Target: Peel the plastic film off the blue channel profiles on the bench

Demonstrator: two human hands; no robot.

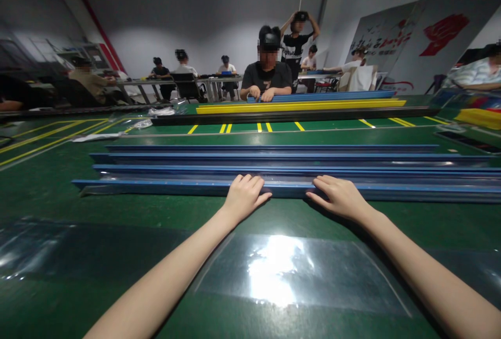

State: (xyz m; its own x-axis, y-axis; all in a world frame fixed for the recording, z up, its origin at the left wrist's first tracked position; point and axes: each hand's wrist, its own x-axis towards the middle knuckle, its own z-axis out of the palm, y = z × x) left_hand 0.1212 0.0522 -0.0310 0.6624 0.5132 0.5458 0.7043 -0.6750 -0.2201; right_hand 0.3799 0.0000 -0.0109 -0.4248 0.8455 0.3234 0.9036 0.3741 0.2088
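Left hand and right hand each have their grip pinching the nearest blue rail, its right end cut off; the wall lettering is too blurred to read.

A gap lies between the left hand and right hand along the nearest blue strip. The row of blue strips blocks a low path forward; beyond it, a bare band of green table leaves passage up to the long black strip.
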